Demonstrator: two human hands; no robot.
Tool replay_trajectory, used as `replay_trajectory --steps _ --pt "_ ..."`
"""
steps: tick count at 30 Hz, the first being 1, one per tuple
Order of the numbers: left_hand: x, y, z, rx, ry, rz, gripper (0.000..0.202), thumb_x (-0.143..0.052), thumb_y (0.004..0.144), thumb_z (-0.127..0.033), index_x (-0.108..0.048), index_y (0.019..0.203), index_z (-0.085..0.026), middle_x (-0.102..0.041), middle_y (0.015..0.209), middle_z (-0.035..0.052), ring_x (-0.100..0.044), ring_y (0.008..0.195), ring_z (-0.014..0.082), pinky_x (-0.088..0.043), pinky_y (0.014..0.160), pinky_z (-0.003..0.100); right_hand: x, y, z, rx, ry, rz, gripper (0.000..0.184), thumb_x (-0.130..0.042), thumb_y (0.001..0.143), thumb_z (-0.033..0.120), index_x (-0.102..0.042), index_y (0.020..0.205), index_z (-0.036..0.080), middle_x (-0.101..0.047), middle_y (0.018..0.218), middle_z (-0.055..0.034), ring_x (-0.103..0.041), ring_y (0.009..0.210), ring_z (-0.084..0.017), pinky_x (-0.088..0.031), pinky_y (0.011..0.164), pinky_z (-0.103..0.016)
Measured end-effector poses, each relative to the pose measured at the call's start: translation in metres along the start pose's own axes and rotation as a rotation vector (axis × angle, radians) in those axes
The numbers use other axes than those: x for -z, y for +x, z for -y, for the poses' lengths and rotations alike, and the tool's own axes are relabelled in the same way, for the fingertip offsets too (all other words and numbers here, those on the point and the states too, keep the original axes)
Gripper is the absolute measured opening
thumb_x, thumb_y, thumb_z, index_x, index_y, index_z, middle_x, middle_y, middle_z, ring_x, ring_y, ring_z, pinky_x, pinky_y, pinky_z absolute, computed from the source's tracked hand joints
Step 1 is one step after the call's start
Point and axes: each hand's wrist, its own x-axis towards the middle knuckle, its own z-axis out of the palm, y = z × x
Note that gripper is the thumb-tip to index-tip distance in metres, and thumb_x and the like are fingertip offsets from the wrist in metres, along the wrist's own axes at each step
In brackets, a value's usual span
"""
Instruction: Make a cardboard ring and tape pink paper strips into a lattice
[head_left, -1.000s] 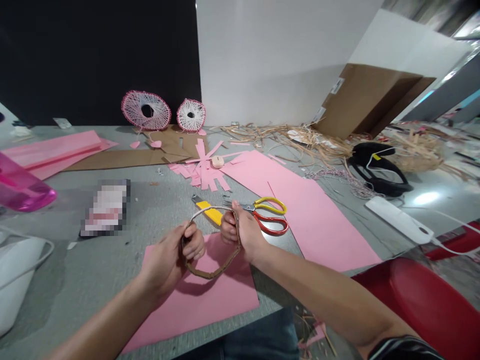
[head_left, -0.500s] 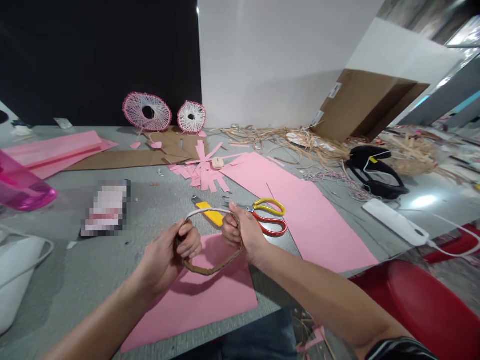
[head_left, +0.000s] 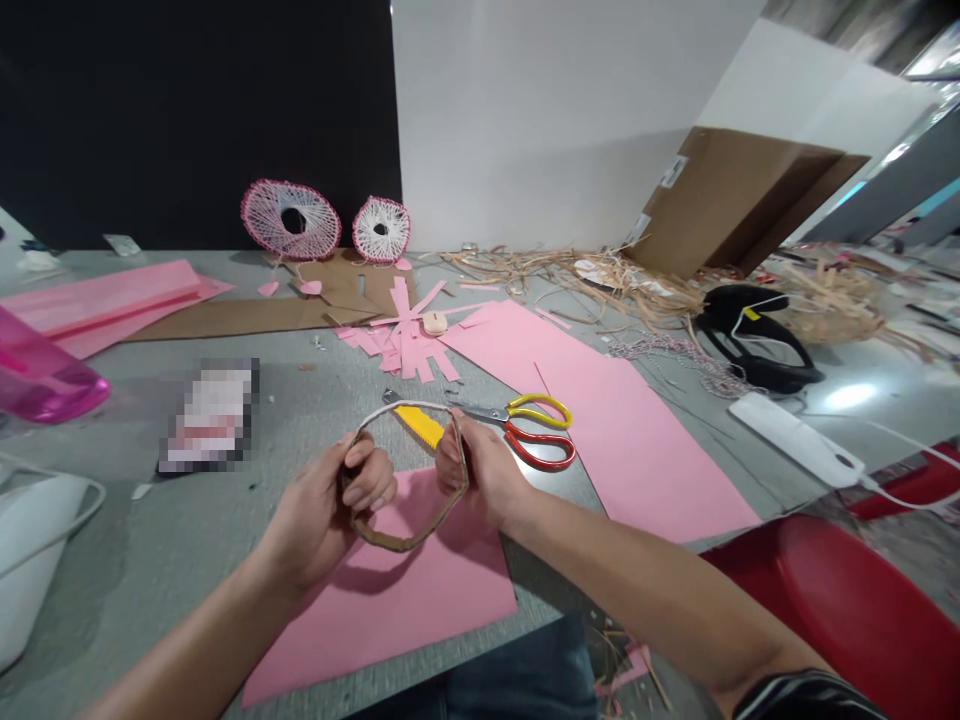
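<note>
Between my two hands is a cardboard ring [head_left: 401, 543], brown along its near edge and pale along its far edge. My left hand [head_left: 367, 475] is closed round the ring's left side. The fingers of my right hand [head_left: 480, 465] grip its right side. The ring is held above a pink sheet of paper [head_left: 390, 630] at the table's near edge. Just beyond the ring lies a yellow utility knife [head_left: 420, 426]. Beside my right hand rest scissors [head_left: 544, 462] with one yellow and one red handle.
A larger pink sheet [head_left: 637, 450] stretches to the right. Behind it are pink paper strips [head_left: 409, 340], dry fibre strands [head_left: 540, 270] and two string-wound rings [head_left: 291, 240]. At right are a white glue-gun-like device [head_left: 795, 440] and a red chair [head_left: 847, 590]. A pixelated phone-like object [head_left: 214, 415] lies left.
Both hands have shifted slightly left with the ring. My right hand has come closer to the left one, and the ring looks narrower and more angular.
</note>
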Motion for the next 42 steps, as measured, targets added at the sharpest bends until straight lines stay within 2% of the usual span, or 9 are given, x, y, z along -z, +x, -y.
replay_trajectory --steps 4,13,17,23,28,31,35,38,42 --pt "0.001 0.002 0.001 0.019 0.006 -0.001 0.047 -0.030 0.102 -0.017 -0.049 0.059 -0.017 -0.031 0.045 -0.0042 -0.024 0.044 0.0110 -0.038 0.044 0.021 -0.002 -0.001 0.003 -0.004 -0.049 -0.042 0.046 -0.055 0.089 0.044 -0.045 0.050 0.021 -0.036 0.041 0.0059 -0.030 0.039 -0.009 -0.025 0.045 -0.024" --pt "-0.004 0.000 0.004 0.070 0.065 -0.007 0.047 -0.030 0.101 -0.016 -0.047 0.058 -0.017 -0.033 0.044 -0.0033 -0.025 0.043 0.0106 -0.037 0.044 0.021 -0.002 -0.001 0.006 -0.065 0.002 -0.033 0.050 -0.046 0.094 0.044 -0.036 0.051 0.022 -0.026 0.039 0.0087 -0.018 0.036 -0.008 -0.017 0.041 -0.023" --pt "-0.004 0.001 0.005 0.087 0.087 -0.015 0.047 -0.031 0.101 -0.016 -0.045 0.056 -0.018 -0.035 0.045 -0.0027 -0.026 0.044 0.0108 -0.038 0.045 0.021 -0.001 -0.001 0.008 -0.047 -0.006 -0.029 0.053 -0.044 0.096 0.050 -0.031 0.051 0.024 -0.023 0.038 0.0090 -0.016 0.036 -0.008 -0.020 0.040 -0.024" --pt "0.000 0.004 0.004 0.080 0.089 -0.036 0.046 -0.031 0.100 -0.015 -0.043 0.056 -0.018 -0.034 0.046 -0.0029 -0.027 0.045 0.0118 -0.039 0.047 0.022 0.000 -0.006 0.014 -0.021 -0.026 -0.012 0.057 -0.035 0.099 0.044 -0.030 0.047 0.022 -0.023 0.037 0.0075 -0.018 0.037 -0.009 -0.022 0.043 -0.023" --pt "0.002 0.004 0.004 0.092 0.077 -0.029 0.045 -0.032 0.100 -0.016 -0.044 0.057 -0.018 -0.034 0.046 -0.0035 -0.026 0.045 0.0115 -0.038 0.046 0.022 0.002 -0.001 0.016 -0.032 0.004 0.016 0.054 -0.040 0.098 0.042 -0.035 0.049 0.022 -0.027 0.039 0.0071 -0.020 0.038 -0.008 -0.024 0.044 -0.023" --pt "0.004 0.004 0.004 0.096 0.083 -0.028 0.044 -0.034 0.100 -0.017 -0.044 0.057 -0.019 -0.033 0.046 -0.0036 -0.025 0.045 0.0114 -0.038 0.046 0.022 0.003 0.002 0.015 -0.057 -0.008 0.013 0.055 -0.043 0.097 0.048 -0.037 0.049 0.021 -0.029 0.040 0.0070 -0.021 0.038 -0.008 -0.024 0.044 -0.023" --pt "0.006 0.004 0.005 0.107 0.110 -0.026 0.043 -0.036 0.100 -0.019 -0.045 0.059 -0.019 -0.035 0.047 -0.0031 -0.027 0.045 0.0115 -0.038 0.046 0.021 0.004 0.002 0.013 -0.003 -0.021 0.011 0.057 -0.058 0.088 0.057 -0.036 0.050 0.022 -0.028 0.040 0.0087 -0.021 0.038 -0.007 -0.021 0.043 -0.023" --pt "0.003 0.005 0.005 0.102 0.107 -0.047 0.044 -0.035 0.100 -0.018 -0.044 0.058 -0.018 -0.035 0.048 -0.0030 -0.029 0.045 0.0115 -0.039 0.046 0.022 0.005 0.001 0.013 0.052 -0.026 0.042 0.058 -0.066 0.083 0.058 -0.033 0.050 0.023 -0.026 0.040 0.0099 -0.019 0.039 -0.007 -0.020 0.043 -0.023" --pt "-0.004 0.003 0.001 0.097 0.051 -0.090 0.046 -0.031 0.101 -0.013 -0.043 0.056 -0.018 -0.035 0.049 -0.0025 -0.031 0.045 0.0111 -0.040 0.047 0.022 0.007 0.002 0.010 0.038 0.024 0.083 0.056 -0.059 0.088 0.056 -0.035 0.050 0.022 -0.028 0.041 0.0085 -0.020 0.039 -0.008 -0.024 0.044 -0.023"
